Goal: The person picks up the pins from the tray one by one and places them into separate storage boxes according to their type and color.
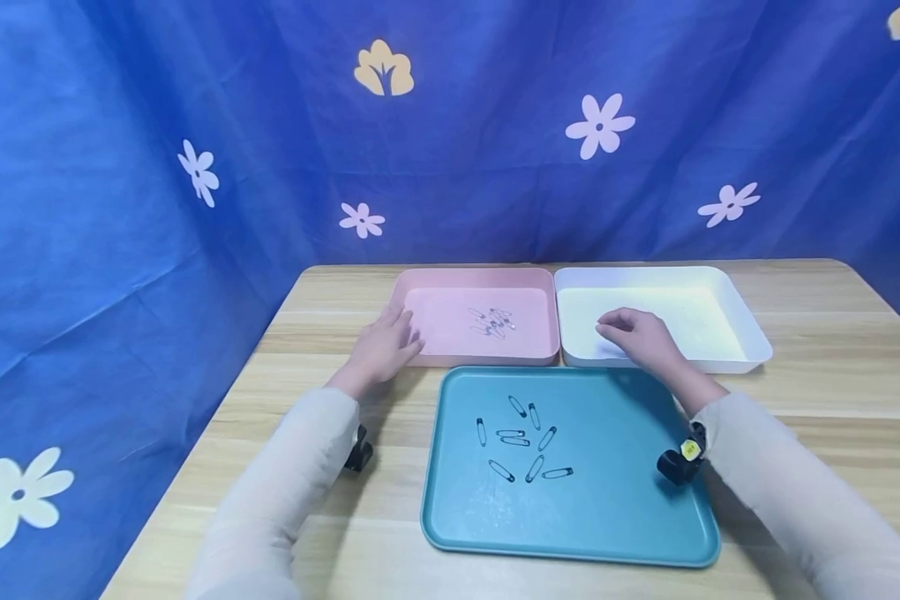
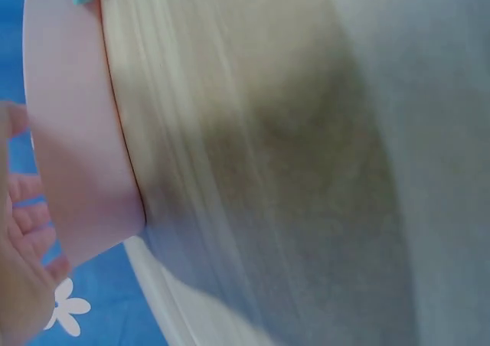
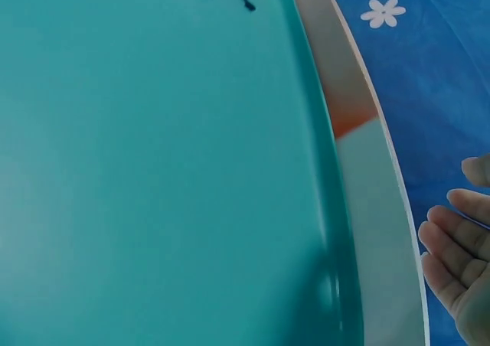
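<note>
My left hand [image 1: 383, 344] rests at the left front corner of the pink tray [image 1: 450, 361], fingers spread over its rim. In the left wrist view its fingers lie along the tray's wall. My right hand [image 1: 640, 337] hovers over the white tray [image 1: 708, 321], its fingers loosely bent. In the right wrist view that hand's palm shows nothing held. Several black-headed safety pins [image 1: 547, 439] lie scattered on the teal tray [image 1: 615, 517], mostly on its left half. A small heap of safety pins [image 1: 493, 322] sits inside the pink tray.
Both shallow trays stand side by side at the back of the wooden table [image 1: 270, 400], with the teal tray right in front of them. A blue curtain [image 1: 480, 167] with flower prints hangs behind. Dark wrist cameras hang under both sleeves [image 1: 780, 475], the right one over the teal tray.
</note>
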Tool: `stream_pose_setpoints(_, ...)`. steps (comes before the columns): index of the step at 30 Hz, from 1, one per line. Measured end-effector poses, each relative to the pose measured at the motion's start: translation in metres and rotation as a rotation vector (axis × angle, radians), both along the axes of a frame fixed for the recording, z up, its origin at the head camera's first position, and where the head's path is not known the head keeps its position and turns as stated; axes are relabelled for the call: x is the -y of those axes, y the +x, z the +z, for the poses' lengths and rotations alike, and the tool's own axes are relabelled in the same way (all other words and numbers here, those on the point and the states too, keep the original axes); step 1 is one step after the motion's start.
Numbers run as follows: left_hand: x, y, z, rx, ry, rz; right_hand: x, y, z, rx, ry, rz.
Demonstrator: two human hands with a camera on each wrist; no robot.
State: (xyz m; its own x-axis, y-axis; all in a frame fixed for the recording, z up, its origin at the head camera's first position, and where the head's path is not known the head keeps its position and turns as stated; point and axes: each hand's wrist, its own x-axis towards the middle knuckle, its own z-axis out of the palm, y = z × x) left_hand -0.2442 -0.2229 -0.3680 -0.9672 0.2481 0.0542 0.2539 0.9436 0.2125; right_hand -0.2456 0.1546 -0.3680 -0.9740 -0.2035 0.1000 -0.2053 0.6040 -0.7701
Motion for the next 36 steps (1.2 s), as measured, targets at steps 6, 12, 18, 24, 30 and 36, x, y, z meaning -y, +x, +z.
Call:
stream_pose_setpoints(6, 0.001, 0.007, 0.002, -0.009, 0.095, -0.097, -0.023, 0.008, -0.004, -0.006, 0.023, -0.008)
stream_pose_setpoints(12, -0.007, 0.015, 0.004, -0.088, 0.188, -0.223, -0.045, 0.014, -0.009, -0.034, 0.074, -0.013)
stream_pose_setpoints(18, -0.02, 0.027, 0.009, -0.08, 0.226, -0.298, -0.067, 0.016, -0.013, -0.056, 0.155, -0.012)
stream_pose_setpoints(24, -0.029, 0.034, 0.01, -0.035, 0.25, -0.378, -0.084, 0.021, -0.013, -0.053, 0.201, -0.034)
stream_pose_setpoints(30, -0.033, 0.037, 0.011, -0.082, 0.253, -0.434, -0.098, 0.023, -0.019, -0.057, 0.228, -0.046)
stream_pose_setpoints(36, -0.038, 0.04, 0.011, -0.023, 0.241, -0.411, -0.109, 0.023, -0.021, -0.055, 0.285, -0.072)
